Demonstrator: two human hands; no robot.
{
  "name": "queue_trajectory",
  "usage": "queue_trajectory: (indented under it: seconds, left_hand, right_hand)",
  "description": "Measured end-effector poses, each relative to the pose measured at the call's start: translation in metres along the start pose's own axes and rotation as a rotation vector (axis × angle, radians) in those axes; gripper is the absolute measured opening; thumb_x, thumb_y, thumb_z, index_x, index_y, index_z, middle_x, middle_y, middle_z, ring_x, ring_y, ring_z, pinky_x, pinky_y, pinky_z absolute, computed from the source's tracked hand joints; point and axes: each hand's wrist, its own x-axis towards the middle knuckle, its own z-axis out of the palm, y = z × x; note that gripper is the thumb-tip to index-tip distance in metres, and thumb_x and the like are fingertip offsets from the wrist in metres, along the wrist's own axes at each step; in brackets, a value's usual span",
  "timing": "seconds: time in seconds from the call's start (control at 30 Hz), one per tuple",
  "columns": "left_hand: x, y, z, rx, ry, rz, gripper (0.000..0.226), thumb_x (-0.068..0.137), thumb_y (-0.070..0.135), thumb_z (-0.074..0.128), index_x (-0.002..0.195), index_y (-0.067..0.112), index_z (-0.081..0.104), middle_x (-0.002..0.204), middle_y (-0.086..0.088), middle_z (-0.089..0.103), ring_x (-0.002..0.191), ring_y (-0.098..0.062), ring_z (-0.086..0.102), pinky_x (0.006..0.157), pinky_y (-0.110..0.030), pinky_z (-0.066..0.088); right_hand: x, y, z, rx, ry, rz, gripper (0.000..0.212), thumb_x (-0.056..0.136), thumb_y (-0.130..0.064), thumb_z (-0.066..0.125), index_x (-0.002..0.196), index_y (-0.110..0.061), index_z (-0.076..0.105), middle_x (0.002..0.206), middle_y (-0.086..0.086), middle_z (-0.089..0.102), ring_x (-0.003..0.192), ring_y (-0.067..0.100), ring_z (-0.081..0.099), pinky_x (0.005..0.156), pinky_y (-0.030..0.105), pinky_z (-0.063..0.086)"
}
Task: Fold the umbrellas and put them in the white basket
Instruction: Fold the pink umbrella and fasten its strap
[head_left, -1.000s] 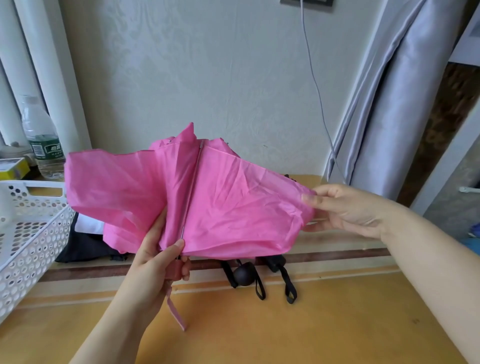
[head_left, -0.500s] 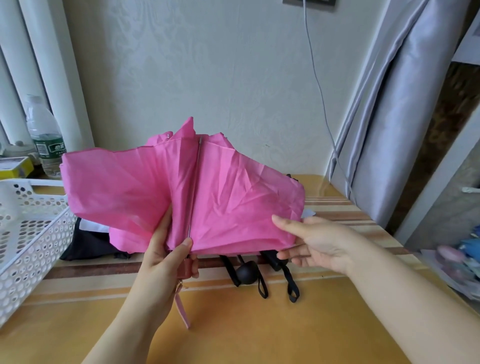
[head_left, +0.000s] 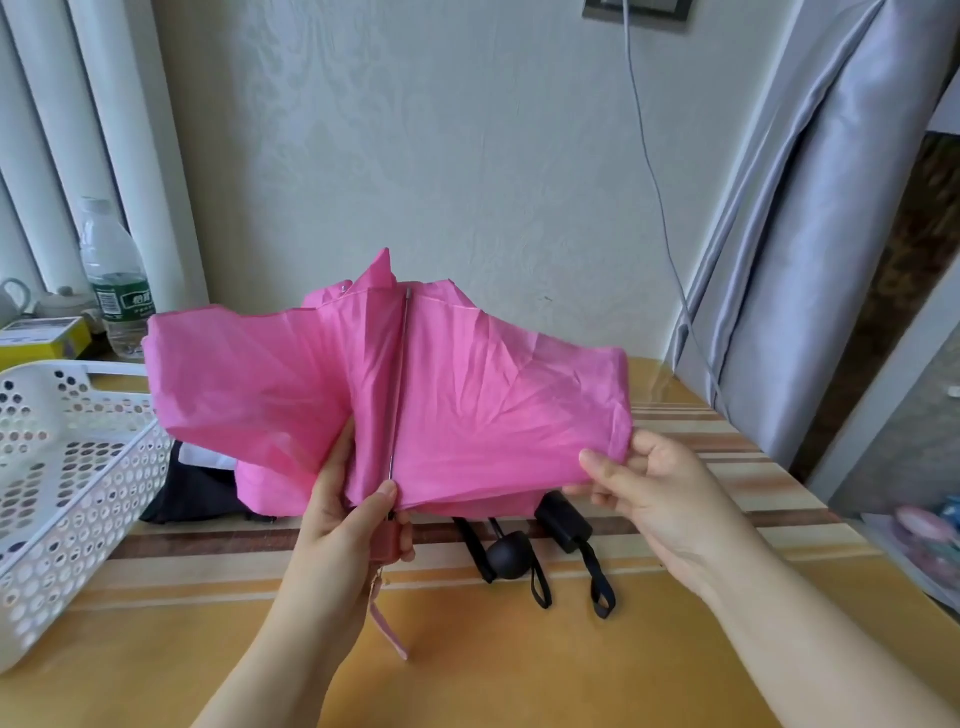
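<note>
The left hand (head_left: 343, 525) has its fingers curled round the handle and lower canopy of the pink umbrella (head_left: 467, 395), thumb pressed beside the metal rib. The right hand (head_left: 660, 499) pinches the canopy's right edge between thumb and fingers. The umbrella hangs above the counter (head_left: 519, 670), half collapsed. Behind it lie black umbrellas (head_left: 563, 519), handles toward the near side. The white basket (head_left: 78, 467) sits at the left, beside a water bottle (head_left: 111, 280).

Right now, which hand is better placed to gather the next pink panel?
Probably the right hand: it pinches the pink umbrella canopy's loose right edge, while the left hand is occupied gripping the handle and rib.
</note>
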Motion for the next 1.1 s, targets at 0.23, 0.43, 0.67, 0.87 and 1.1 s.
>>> queue_trajectory:
  seconds: [0.23, 0.43, 0.67, 0.87, 1.1]
  left_hand:
    - [-0.003, -0.001, -0.001, 0.083, 0.000, 0.019, 0.066, 0.093, -0.003, 0.049, 0.131, 0.051, 0.045, 0.056, -0.006, 0.049, 0.047, -0.019, 0.047, 0.052, -0.035, 0.044]
    - [-0.008, -0.006, 0.000, 0.120, -0.072, 0.005, 0.068, 0.092, 0.002, 0.055, 0.128, 0.059, 0.045, 0.061, -0.012, 0.050, 0.057, -0.027, 0.046, 0.059, -0.040, 0.042]
    - [-0.007, 0.001, 0.000, 0.090, -0.132, 0.033, 0.073, 0.079, 0.012, 0.067, 0.135, 0.052, 0.043, 0.071, -0.028, 0.057, 0.063, -0.039, 0.057, 0.059, -0.042, 0.053]
    - [-0.010, 0.001, 0.001, 0.067, -0.110, 0.071, 0.071, 0.084, 0.003, 0.058, 0.130, 0.055, 0.046, 0.057, -0.012, 0.049, 0.052, -0.025, 0.048, 0.051, -0.032, 0.045]
    - [-0.014, 0.000, 0.005, 0.128, -0.179, 0.051, 0.066, 0.086, 0.012, 0.065, 0.120, 0.065, 0.049, 0.055, -0.009, 0.050, 0.051, -0.026, 0.049, 0.050, -0.031, 0.044]
  right_hand:
    - [-0.001, -0.006, -0.011, -0.635, 0.158, 0.112, 0.055, 0.083, -0.033, 0.073, 0.128, -0.019, 0.044, 0.090, -0.004, 0.062, 0.085, 0.015, 0.062, 0.070, 0.027, 0.043]
    - [0.021, -0.077, 0.039, -0.836, 0.208, -0.736, 0.030, 0.092, -0.031, 0.061, 0.118, -0.018, 0.056, 0.102, -0.004, 0.055, 0.090, 0.010, 0.053, 0.081, 0.017, 0.043]
    - [0.086, -0.094, 0.062, -0.906, 0.135, -0.389, 0.052, 0.095, -0.045, 0.053, 0.057, -0.015, 0.034, 0.053, 0.000, 0.035, 0.054, 0.020, 0.038, 0.049, 0.032, 0.026]
    - [0.088, -0.087, 0.059, -0.589, 0.103, -0.608, 0.046, 0.100, -0.022, 0.049, 0.057, -0.013, 0.037, 0.050, -0.007, 0.025, 0.044, 0.005, 0.024, 0.047, 0.023, 0.019]
    - [0.093, -0.097, 0.057, -0.455, 0.038, -0.384, 0.024, 0.088, -0.041, 0.066, 0.077, -0.019, 0.062, 0.068, -0.007, 0.059, 0.063, 0.010, 0.054, 0.060, 0.025, 0.040]
